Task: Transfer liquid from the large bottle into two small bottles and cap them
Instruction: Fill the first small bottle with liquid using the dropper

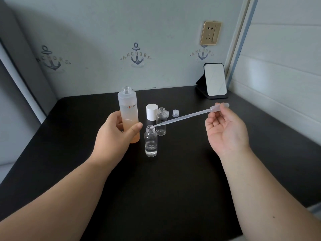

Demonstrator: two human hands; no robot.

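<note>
While my left hand (119, 131) grips the large bottle (129, 117) upright, right hand (224, 131) pinches the pipette (187, 116) bulb, tip at the near small bottle (151, 141) mouth. Filling step; next, squeeze gently.

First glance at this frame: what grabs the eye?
The long plastic pipette, pinched by the right hand, slanting across mid-table with its tip at the mouth of the near small bottle. Just left, the left hand grips the uncapped large bottle of peach liquid.
</note>
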